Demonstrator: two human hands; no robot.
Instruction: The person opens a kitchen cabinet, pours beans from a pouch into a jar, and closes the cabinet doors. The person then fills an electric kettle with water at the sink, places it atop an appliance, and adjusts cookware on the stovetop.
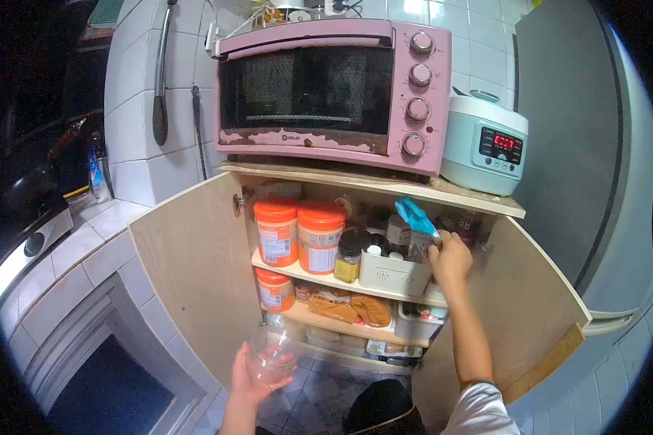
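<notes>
In the lower middle, my left hand (252, 375) is wrapped round a clear, see-through jar (274, 351). My right hand (451, 259) reaches into the top shelf of an open cabinet, its fingers closed on a blue packet (415, 215) with a darker lower part. Just below that packet stands a white plastic basket (394, 276) holding several bottles and jars. Left of the basket is a dark-lidded jar (348, 261) with yellow contents. Two orange-lidded canisters (276, 235) stand further left on the same shelf.
A pink oven (305, 94) and a pale green rice cooker (485, 148) rest on the cabinet top. The left door (185, 268) and right door (522, 304) stand swung outward. Another orange-lidded canister (274, 291) and brown packages (341, 307) fill the middle shelf. A refrigerator (569, 109) is at right.
</notes>
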